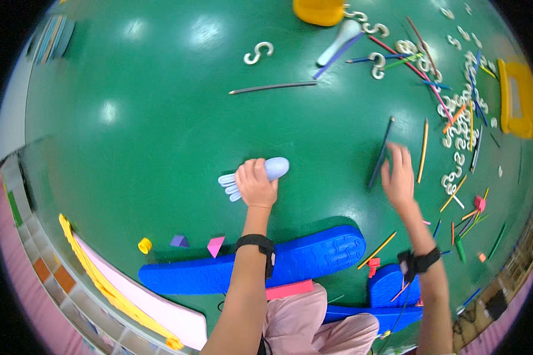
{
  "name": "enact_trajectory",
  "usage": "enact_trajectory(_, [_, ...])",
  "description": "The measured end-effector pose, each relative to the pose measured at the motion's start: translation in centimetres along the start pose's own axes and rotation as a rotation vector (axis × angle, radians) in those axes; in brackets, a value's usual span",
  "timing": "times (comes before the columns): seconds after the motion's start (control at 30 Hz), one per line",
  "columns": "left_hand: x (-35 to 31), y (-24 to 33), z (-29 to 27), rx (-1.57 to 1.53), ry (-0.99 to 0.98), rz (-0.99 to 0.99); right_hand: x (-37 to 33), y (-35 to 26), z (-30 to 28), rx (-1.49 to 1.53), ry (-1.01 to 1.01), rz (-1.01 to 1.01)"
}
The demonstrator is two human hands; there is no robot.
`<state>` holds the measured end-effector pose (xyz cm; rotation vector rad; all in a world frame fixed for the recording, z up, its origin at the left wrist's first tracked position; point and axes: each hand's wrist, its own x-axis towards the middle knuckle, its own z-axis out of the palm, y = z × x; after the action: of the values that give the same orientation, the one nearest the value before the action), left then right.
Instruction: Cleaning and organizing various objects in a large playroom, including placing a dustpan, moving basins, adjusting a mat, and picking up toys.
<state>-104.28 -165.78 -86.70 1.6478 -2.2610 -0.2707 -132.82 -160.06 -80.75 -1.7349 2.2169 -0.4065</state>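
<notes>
My left hand (256, 186) is closed around a pale lavender toy (277, 168), its rounded end showing past my fingers and several finger-like prongs on the other side. My palm hides the toy's middle. To the right, my right hand (400, 180) is stretched out with its fingers apart, nothing held. Its fingertips are beside a dark blue pencil (379, 158); whether they touch it I cannot tell. A yellow pencil (423, 151) lies just right of that hand.
White S-shaped hooks (459, 139) and coloured pencils scatter over the green floor (160, 136) at right. A pale spoon-shaped toy (339, 42), yellow bin (318, 10) and yellow tray (520, 103) are farther off. Blue foam pieces (305, 254) and small blocks (215, 245) lie near my legs.
</notes>
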Motion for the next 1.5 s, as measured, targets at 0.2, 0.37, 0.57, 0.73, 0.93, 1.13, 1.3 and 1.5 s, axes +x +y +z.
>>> enact_trajectory(0.2, [0.2, 0.4, 0.4, -0.065, -0.01, -0.023, 18.5, -4.5, 1.2, -0.325, 0.027, -0.572])
enact_trajectory(0.37, [-0.1, 0.3, 0.5, -0.074, -0.002, -0.02, 19.6, -7.1, 5.6, -0.65, 0.006, -0.537])
enact_trajectory(0.57, [-0.5, -0.2, -0.1, -0.046, 0.011, -0.007, 14.3, -7.8, 5.3, -0.586, -0.03, -0.657])
enact_trajectory(0.73, [0.0, 1.3, 0.0, -0.026, -0.039, 0.032, 5.1, -7.7, -1.8, -0.377, -0.049, -0.576])
enact_trajectory(0.93, [0.3, 0.1, 1.1, 0.095, 0.171, 0.055, -14.0, -8.6, -9.5, 0.068, -0.173, -0.131])
enact_trajectory(1.13, [-2.2, 1.1, -10.0, -1.065, -0.502, -0.451, -40.1, -12.7, -20.4, 0.258, -0.098, 0.278])
enact_trajectory(1.3, [-13.2, 9.8, -23.5, -1.288, -0.892, -0.342, -53.9, -19.4, -24.6, 0.392, 0.232, 0.538])
enact_trajectory(1.5, [-28.7, 13.9, -30.7, -1.668, -1.378, -0.759, -56.4, -29.2, -23.6, 0.496, 0.379, 0.087])
